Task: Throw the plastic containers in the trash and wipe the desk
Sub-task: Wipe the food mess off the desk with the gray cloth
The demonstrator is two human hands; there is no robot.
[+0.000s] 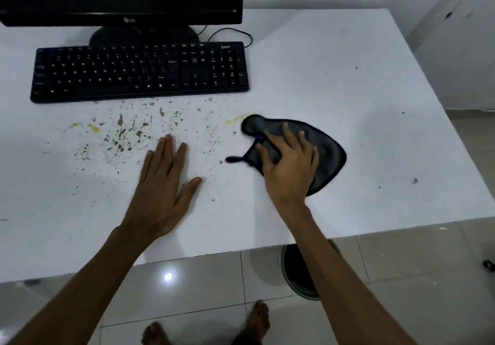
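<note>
White desk (334,82), dark cloth (325,151) under right hand's (290,168) spread-fingered, flat grip.

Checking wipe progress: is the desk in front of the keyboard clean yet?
No, brown specks and yellow smears cover the desk below the keyboard, left of the cloth.

Dark cloth (325,154) flat on the soiled white surface (334,76)

The grey-black cloth with a dark hanging loop lies rumpled right of centre. Brown-green specks and yellow smears (126,133) cover the surface to its left. A green-rimmed trash bin (294,277) stands on the floor under the near edge.
</note>
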